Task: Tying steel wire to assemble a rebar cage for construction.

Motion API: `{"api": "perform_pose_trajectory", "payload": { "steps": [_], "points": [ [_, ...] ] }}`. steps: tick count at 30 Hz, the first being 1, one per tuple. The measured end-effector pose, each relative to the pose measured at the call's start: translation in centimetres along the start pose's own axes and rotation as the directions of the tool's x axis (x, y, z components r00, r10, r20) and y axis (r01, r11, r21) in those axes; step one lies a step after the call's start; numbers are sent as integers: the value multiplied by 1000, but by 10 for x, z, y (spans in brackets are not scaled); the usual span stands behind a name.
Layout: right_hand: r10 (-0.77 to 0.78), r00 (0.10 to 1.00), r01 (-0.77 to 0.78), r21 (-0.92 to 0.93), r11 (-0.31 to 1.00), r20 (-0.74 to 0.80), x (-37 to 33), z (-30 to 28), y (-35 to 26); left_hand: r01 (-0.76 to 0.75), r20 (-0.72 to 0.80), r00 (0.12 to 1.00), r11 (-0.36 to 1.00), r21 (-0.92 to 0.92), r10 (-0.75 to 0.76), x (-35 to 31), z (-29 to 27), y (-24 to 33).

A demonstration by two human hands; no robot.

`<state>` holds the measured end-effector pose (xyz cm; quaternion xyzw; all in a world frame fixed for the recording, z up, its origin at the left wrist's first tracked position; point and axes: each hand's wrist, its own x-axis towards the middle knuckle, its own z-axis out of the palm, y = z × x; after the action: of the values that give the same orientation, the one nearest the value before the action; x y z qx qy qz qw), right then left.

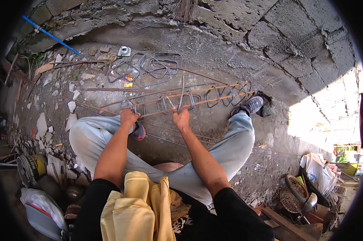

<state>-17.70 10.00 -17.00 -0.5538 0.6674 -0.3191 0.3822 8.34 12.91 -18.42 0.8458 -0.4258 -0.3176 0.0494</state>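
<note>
A long cage of rusty rebar [213, 89] lies across the ground in front of me, with several grey steel stirrups [212, 99] around its bars toward the right end. My left hand [129, 117] is closed at the cage's left end, around the rebar there; its fingertips are partly hidden. My right hand [181, 118] is closed on a slightly bent grey metal bar [182, 93] that sticks up across the cage. Beside that hand shows a thin pale piece, perhaps wire [170, 101]. My right shoe [251, 105] is by the cage's right end.
Loose stirrups [161, 68] lie in a pile beyond the cage, near loose rods [105, 89]. Rubble [42, 124] covers the left side. A rough block wall [270, 48] rises ahead. A bucket [31, 168] stands at left; a fan [292, 195] and bags [316, 170] at right.
</note>
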Motion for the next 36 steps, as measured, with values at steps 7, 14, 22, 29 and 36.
{"api": "perform_pose_trajectory", "payload": {
  "steps": [7, 14, 22, 29, 36],
  "points": [
    [-152, 981, 166, -107, 980, 122, 15, 45, 33, 58, 35, 998, 998, -28, -57, 10, 1, 0],
    [-105, 963, 123, -61, 990, 248, 46, 52, 48, -44, 21, 999, 999, 9, 44, 19, 0, -10],
    [-95, 967, 107, -39, 994, 236, 36, 49, 34, -128, -190, 959, 918, 375, 212, -1, 6, 2],
    [32, 959, -10, -77, 997, 283, 31, 37, 12, 253, 190, 963, 879, -404, -190, 10, -3, -9],
    [-83, 978, 98, -69, 993, 192, 33, 42, 31, -56, 43, 997, 998, -42, 58, 14, -8, -9]
  ]
}}
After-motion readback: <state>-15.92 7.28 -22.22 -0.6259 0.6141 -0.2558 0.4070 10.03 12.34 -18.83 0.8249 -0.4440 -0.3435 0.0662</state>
